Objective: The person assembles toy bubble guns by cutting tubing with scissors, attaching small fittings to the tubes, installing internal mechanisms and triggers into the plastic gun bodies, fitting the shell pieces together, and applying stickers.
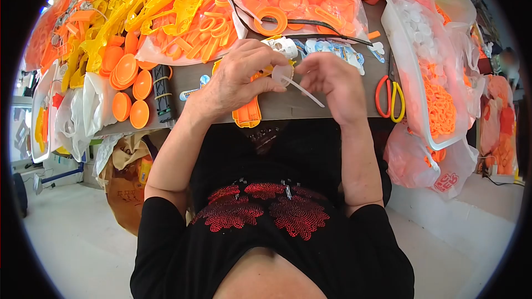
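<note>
My left hand [235,77] pinches a small translucent white plastic piece [281,73] between thumb and fingers. A thin pale stem [306,92] sticks out of that piece, slanting down to the right. Just right of it is my right hand [338,86], its fingers loosely bent and a little blurred, with nothing visible in them. Below my left hand lies a yellow and orange plastic toy part [247,114], partly covered by the hand. A white ridged plastic part [284,47] shows just beyond my fingers.
Orange parts [293,0] and yellow parts [149,0] pile up at the back. Several orange cups [126,70] and a black strip part [163,93] lie left. Right are scissors [390,98] and a white bin [435,143] with orange chain-like pieces. Blue-white cards [335,50] lie behind my hands.
</note>
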{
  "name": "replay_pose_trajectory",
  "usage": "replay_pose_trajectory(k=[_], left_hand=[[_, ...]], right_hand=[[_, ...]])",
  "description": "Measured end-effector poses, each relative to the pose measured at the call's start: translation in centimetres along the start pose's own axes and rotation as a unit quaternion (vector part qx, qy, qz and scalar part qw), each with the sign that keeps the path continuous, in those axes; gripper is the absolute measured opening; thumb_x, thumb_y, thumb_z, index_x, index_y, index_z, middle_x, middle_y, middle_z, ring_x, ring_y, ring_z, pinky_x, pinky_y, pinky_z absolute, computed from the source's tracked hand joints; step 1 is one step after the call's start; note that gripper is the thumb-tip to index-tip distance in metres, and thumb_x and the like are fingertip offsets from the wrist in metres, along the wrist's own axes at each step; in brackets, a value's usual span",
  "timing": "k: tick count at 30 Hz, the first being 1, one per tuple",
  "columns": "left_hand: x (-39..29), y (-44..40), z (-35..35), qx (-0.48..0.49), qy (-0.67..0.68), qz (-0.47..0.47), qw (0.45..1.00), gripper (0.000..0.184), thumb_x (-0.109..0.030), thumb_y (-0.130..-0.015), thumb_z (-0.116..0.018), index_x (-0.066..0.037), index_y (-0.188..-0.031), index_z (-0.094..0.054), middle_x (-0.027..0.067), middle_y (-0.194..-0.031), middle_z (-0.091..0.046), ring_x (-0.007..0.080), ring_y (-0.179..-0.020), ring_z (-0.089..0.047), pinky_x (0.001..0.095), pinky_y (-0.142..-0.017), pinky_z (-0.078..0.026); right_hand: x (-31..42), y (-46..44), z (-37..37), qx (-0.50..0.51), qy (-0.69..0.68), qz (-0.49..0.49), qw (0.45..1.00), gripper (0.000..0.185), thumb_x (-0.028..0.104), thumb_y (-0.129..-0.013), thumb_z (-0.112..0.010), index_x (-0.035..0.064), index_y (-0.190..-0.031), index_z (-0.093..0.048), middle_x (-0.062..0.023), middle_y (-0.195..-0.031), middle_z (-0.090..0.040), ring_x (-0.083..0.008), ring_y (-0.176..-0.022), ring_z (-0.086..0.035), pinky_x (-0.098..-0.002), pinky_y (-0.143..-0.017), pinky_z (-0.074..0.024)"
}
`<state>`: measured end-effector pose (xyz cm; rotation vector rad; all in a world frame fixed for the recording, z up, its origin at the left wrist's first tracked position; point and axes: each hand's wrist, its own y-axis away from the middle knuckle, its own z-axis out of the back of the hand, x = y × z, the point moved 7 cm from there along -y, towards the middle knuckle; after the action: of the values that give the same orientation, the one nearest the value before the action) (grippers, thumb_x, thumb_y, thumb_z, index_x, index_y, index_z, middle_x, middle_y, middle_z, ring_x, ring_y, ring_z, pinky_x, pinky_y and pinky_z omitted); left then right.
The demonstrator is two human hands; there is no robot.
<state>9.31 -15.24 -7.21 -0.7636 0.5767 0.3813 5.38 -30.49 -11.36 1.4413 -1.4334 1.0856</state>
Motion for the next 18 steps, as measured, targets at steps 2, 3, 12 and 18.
replay_pose_trajectory(k=[2, 3, 12, 18], left_hand=[[-0.4, -0.2, -0.3, 0.026, -0.034, -0.007, 0.999, 0.032, -0.013, -0.069, -0.073, -0.005, -0.098, -0.061, 0.0069, -0.087, -0.061, 0.0249, -0.085, -0.056, 0.0349, -0.081, -0.042], [-0.6, -0.2, -0.3, 0.026, -0.034, -0.008, 0.999, 0.032, -0.013, -0.069, -0.073, -0.005, -0.098, -0.061, 0.0069, -0.087, -0.061, 0.0249, -0.085, -0.056, 0.0349, -0.081, -0.042], [-0.6, 0.9, -0.7, -0.037, -0.037, 0.006, 0.999, 0.025, -0.012, -0.074, -0.069, -0.002, -0.094, -0.058, 0.0093, -0.088, -0.061, 0.0265, -0.085, -0.057, 0.0355, -0.078, -0.043], [-0.2, -0.5, -0.7, -0.023, -0.054, 0.032, 0.998, 0.021, -0.006, -0.077, -0.063, -0.005, -0.098, -0.056, 0.0095, -0.089, -0.06, 0.0285, -0.083, -0.057, 0.036, -0.077, -0.043]], right_hand=[[-0.5, 0.0, -1.3, -0.004, 0.081, -0.022, 0.996, 0.022, 0.021, -0.091, -0.055, -0.0012, -0.092, -0.058, -0.0083, -0.082, -0.062, -0.011, -0.064, -0.057, -0.0237, -0.057, -0.0466], [-1.0, 0.0, -1.7, -0.005, 0.161, -0.045, 0.986, 0.018, 0.018, -0.089, -0.059, -0.0004, -0.089, -0.059, -0.0059, -0.076, -0.061, -0.0086, -0.059, -0.055, -0.021, -0.053, -0.0443], [-3.2, 2.2, -1.1, -0.115, 0.086, -0.031, 0.989, 0.014, 0.013, -0.089, -0.057, -0.0005, -0.087, -0.058, -0.0056, -0.072, -0.06, -0.0079, -0.054, -0.053, -0.02, -0.045, -0.0423], [-3.4, 1.5, 0.3, -0.163, 0.021, -0.044, 0.985, 0.02, 0.011, -0.091, -0.051, -0.0031, -0.106, -0.05, -0.0145, -0.1, -0.058, -0.0218, -0.081, -0.063, -0.0318, -0.062, -0.056]])
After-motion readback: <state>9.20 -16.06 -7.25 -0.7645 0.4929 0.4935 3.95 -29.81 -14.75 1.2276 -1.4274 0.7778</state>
